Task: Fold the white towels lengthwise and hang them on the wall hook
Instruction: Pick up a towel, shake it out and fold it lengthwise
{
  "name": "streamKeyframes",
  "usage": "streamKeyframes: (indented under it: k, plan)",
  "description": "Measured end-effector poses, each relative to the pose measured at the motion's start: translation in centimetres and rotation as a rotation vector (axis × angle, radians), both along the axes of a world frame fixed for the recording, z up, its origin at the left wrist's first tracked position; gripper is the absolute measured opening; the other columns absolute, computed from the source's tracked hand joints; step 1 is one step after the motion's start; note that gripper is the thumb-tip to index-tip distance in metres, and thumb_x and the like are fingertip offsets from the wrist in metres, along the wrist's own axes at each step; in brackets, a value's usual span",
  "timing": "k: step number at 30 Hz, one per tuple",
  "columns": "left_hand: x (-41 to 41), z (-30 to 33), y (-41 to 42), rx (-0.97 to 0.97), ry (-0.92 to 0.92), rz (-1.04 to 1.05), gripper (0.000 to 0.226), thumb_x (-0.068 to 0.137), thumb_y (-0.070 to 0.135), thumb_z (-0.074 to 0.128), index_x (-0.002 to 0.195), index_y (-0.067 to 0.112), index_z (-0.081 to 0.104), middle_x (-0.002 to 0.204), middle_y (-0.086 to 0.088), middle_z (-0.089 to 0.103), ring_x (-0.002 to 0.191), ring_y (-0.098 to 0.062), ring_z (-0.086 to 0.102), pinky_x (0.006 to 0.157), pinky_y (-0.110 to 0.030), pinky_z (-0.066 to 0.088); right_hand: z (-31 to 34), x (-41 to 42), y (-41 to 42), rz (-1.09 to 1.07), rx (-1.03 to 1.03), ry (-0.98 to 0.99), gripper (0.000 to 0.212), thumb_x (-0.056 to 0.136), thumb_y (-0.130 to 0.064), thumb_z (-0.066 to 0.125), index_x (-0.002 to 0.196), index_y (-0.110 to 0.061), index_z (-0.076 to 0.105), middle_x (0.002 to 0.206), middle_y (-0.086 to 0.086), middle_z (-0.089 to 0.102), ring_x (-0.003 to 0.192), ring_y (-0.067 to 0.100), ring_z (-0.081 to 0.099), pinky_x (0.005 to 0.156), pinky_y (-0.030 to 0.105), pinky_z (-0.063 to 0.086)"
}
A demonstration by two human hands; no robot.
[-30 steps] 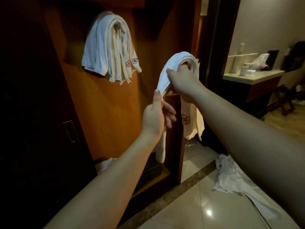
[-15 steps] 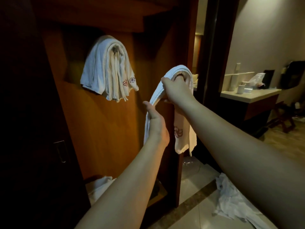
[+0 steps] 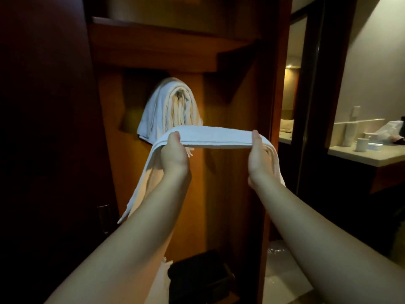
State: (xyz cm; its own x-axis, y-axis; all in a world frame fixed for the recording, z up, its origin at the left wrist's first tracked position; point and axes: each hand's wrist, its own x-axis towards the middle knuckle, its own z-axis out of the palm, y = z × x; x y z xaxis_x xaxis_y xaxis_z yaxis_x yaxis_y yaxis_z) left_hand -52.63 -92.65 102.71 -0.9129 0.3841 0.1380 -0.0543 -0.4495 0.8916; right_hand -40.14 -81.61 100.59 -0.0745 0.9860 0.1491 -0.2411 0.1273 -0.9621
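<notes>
While both arms reach forward at mid-frame, I see the folded white terry towel (image 3: 215, 137) stretched between them as a narrow band, its long axis running level from left to right across the centre of the frame. My left hand (image 3: 174, 154) grips the band near its left end, thumb on top and fingers curled beneath; my right hand (image 3: 258, 159) pinches it near the right end in the same way. Past the left grip the towel's tail drops down and to the lower left along the forearm; past the right grip a shorter tail hangs behind the wrist. Just behind and above the band, a bundle of white folded towels (image 3: 166, 110) hangs draped over the wall hook (image 3: 179, 94) on the orange-brown wooden panel (image 3: 221, 194). At the right edge a pale worktop (image 3: 363, 155) carries a small white cup (image 3: 362, 144).
</notes>
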Motion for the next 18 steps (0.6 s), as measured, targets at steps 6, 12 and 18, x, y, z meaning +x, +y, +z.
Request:
streamKeyframes:
  k: [6, 12, 18]
  plan:
    - [-4.6, 0.8, -0.5, -0.165, 0.182, 0.110, 0.027, 0.084, 0.049, 0.057, 0.068, 0.028, 0.058, 0.063, 0.006, 0.060, 0.075, -0.014, 0.058, 0.061, -0.031, 0.042, 1.2, -2.8, 3.0, 0.089, -0.137, 0.136, 0.025, 0.090, -0.048, 0.060, 0.087, -0.023, 0.057, 0.092, 0.000, 0.057, 0.087, 0.015, 0.056, 0.078, 0.030, 0.042]
    - [-12.2, 2.5, 0.8, -0.272, 0.348, 0.127, 0.036, 0.094, 0.054, 0.048, 0.071, 0.029, 0.059, 0.046, 0.023, 0.058, 0.067, -0.006, 0.057, 0.056, -0.026, 0.037, 3.2, -7.2, 6.6, 0.024, 0.136, -0.242, 0.047, 0.085, -0.064, 0.046, 0.081, -0.019, 0.058, 0.073, 0.000, 0.051, 0.064, 0.016, 0.051, 0.063, 0.034, 0.040]
    - [-20.5, 6.4, 3.8, -0.273, 0.485, 0.120, 0.047, 0.089, 0.069, 0.040, 0.078, 0.029, 0.063, 0.082, 0.006, 0.062, 0.083, -0.009, 0.056, 0.072, -0.033, 0.045, 7.4, -13.5, 11.3, -0.048, 0.343, -0.400, 0.056, 0.090, -0.069, 0.039, 0.107, -0.023, 0.066, 0.094, 0.005, 0.058, 0.092, 0.025, 0.057, 0.082, 0.035, 0.036]
